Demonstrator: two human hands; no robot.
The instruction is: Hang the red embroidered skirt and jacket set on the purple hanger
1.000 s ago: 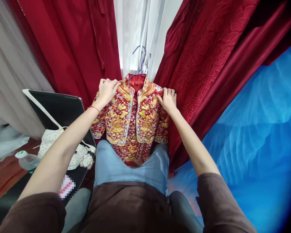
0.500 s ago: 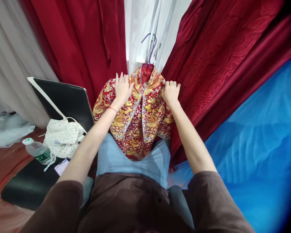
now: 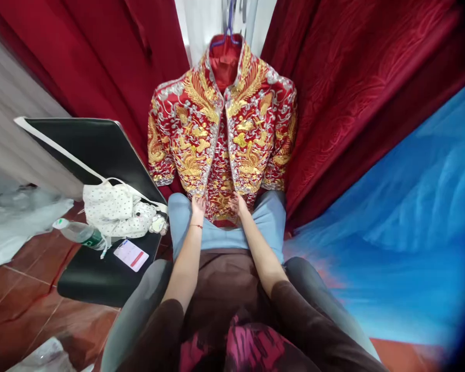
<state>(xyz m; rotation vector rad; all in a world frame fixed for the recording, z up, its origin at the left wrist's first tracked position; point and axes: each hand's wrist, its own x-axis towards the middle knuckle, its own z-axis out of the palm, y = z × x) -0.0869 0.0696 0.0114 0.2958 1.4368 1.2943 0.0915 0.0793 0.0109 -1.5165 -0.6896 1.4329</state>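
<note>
A red jacket (image 3: 251,129) with gold and silver embroidery hangs upright in front of me on a purple hanger (image 3: 230,31). Its front panels part in the middle, and a matching embroidered layer (image 3: 219,170) shows between them. At the bottom corner of the left panel, my left hand (image 3: 198,205) is closed on the hem. My right hand (image 3: 239,204) pinches the right panel's lower corner, its fingers partly hidden by the cloth. Light blue fabric (image 3: 220,238) lies across my lap just below both hands.
To my left, a black chair (image 3: 96,281) carries a dotted white bag (image 3: 108,209), a plastic bottle (image 3: 79,233) and a phone (image 3: 132,255) with its screen lit. Red curtains (image 3: 333,103) hang behind the jacket. Blue tulle (image 3: 391,232) spreads over the right side.
Both hands have left the jacket's shoulders and come down to the lower front corners, closer together. The view has tilted downward, and more of the jacket shows.
</note>
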